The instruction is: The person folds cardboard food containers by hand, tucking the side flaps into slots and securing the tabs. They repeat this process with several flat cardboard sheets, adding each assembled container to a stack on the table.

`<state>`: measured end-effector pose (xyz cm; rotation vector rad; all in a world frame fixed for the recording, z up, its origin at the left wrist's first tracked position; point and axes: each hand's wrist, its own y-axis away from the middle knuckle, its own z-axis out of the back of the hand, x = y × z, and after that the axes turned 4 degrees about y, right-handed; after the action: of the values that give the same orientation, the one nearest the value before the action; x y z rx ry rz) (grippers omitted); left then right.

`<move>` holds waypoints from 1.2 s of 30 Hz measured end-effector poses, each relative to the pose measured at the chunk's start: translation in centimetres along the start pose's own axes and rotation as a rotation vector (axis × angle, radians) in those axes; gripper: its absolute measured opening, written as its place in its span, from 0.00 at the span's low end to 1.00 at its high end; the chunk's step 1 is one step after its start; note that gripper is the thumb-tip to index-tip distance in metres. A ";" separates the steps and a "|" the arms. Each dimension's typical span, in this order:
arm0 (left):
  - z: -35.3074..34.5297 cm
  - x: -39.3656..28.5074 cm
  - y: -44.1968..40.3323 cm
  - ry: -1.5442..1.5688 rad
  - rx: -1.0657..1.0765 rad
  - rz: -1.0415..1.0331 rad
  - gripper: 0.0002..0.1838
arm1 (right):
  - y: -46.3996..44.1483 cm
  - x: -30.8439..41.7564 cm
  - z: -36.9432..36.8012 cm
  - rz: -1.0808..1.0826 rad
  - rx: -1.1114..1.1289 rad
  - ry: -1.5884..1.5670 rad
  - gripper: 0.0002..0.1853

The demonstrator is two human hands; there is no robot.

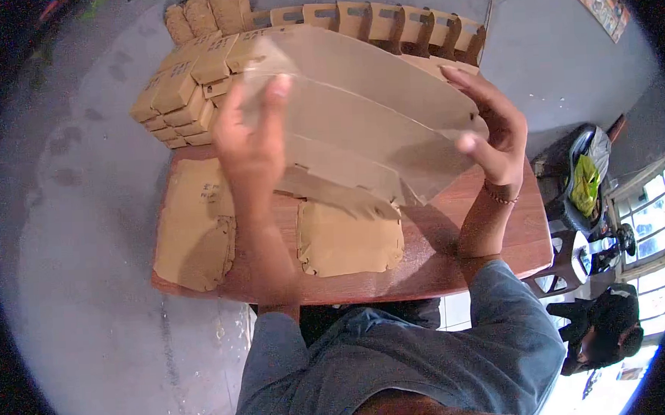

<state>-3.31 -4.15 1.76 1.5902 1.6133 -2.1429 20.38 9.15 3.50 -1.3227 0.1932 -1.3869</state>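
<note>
Between my two hands a partly folded cardboard box (365, 109) is raised over the table, tilted, with its crease lines and side flaps showing. My left hand (258, 129) grips its left end, thumb on the near face. At the right end, my right hand (498, 130) has its fingers curled around the edge and the thumb against the side. Both hands are slightly blurred. Below, a flat cardboard blank (352, 240) lies near the table's front edge. Another flat blank with printing (192, 221) lies to the left, beside my left forearm.
Stacked closed cardboard boxes (175, 88) stand at the table's back left. Behind the held box runs a row of cardboard pieces with cut-out slots (373, 24). The wooden table (490, 238) meets a grey wall. At the right are a stool (565, 264) and a yellow bag (585, 181).
</note>
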 end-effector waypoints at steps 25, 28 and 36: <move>-0.5 1.7 -0.8 0.038 -0.009 0.164 0.21 | -1.1 -1.1 -3.8 0.067 -0.176 0.040 0.15; -1.1 1.5 -0.6 -0.025 -0.043 0.115 0.21 | -1.1 -2.0 -3.8 0.087 -0.277 0.297 0.11; -1.5 -2.1 2.1 0.196 0.437 0.367 0.21 | -1.8 -2.5 -4.1 0.314 -0.341 0.649 0.08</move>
<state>-0.13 -5.07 1.87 2.0716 0.8147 -2.2854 15.51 9.41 1.94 -1.0046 1.0667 -1.5060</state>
